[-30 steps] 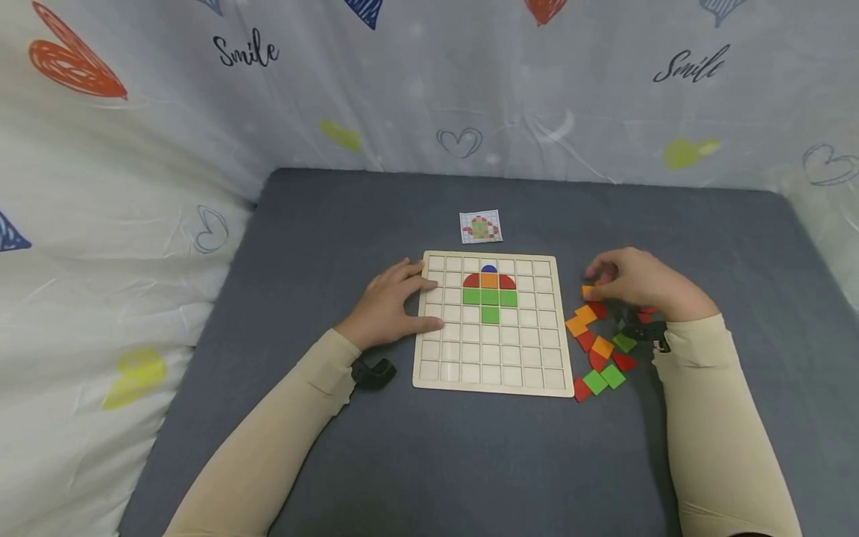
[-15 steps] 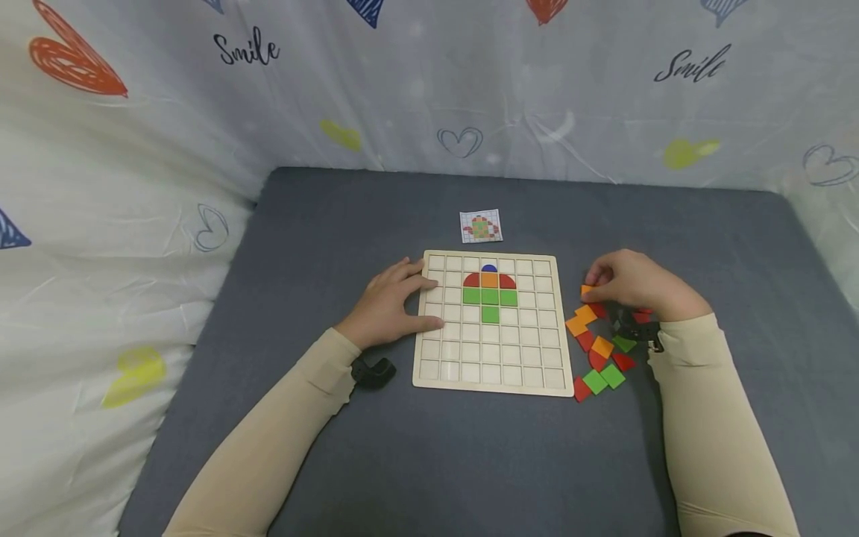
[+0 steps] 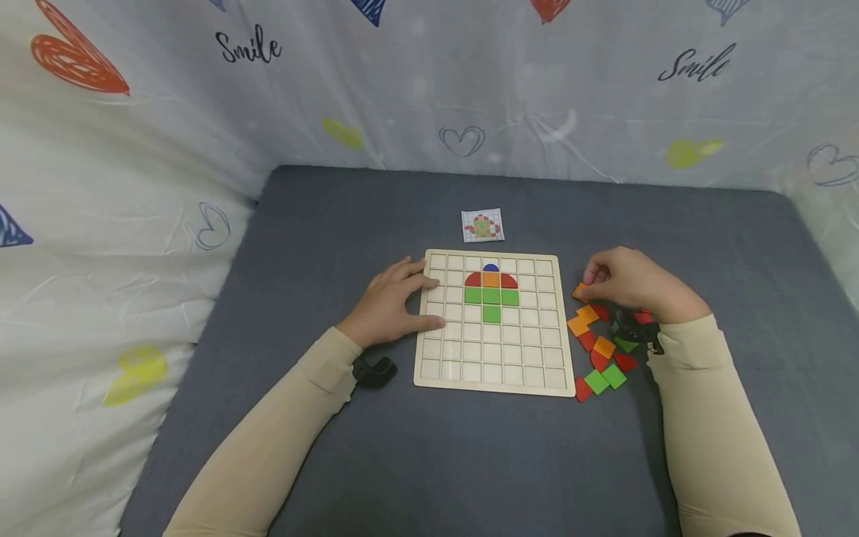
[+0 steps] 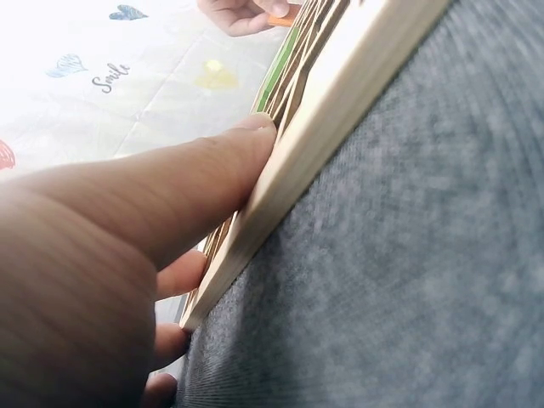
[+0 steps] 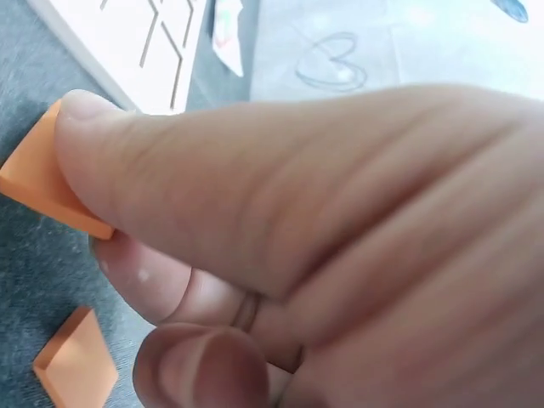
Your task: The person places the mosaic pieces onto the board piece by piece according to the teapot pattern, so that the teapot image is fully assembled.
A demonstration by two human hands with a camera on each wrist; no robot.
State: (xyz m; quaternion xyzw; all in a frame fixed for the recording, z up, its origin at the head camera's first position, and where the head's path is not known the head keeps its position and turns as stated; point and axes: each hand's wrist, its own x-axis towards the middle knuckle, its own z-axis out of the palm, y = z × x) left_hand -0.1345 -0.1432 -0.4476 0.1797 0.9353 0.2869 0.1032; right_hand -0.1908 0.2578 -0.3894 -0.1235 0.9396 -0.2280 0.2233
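A square wooden grid board (image 3: 461,371) lies on the table, with several coloured pieces set in its upper middle. Those are a blue half-round (image 3: 491,267), an orange square (image 3: 491,280), red rounded pieces and green squares (image 3: 491,296). My left hand (image 3: 385,307) rests on the board's left edge, thumb and fingers spread over the rim. Right of the board, my right hand (image 3: 637,285) pinches an orange square tile (image 5: 38,174) between thumb and curled fingers, close over the loose pieces. In the right wrist view, the thumb covers part of that tile.
Loose orange tiles (image 3: 579,326), green tiles (image 3: 614,376) and red pieces (image 3: 584,388) lie along the board's right side, some beneath the right wrist. Behind the board is a small pattern card (image 3: 482,225). A printed curtain (image 3: 403,89) hangs past the table's (image 3: 349,216) far edge.
The pinched orange tile has shifted slightly left and turned, showing more of itself beyond my right fingertips. My left hand stays on the board's edge.
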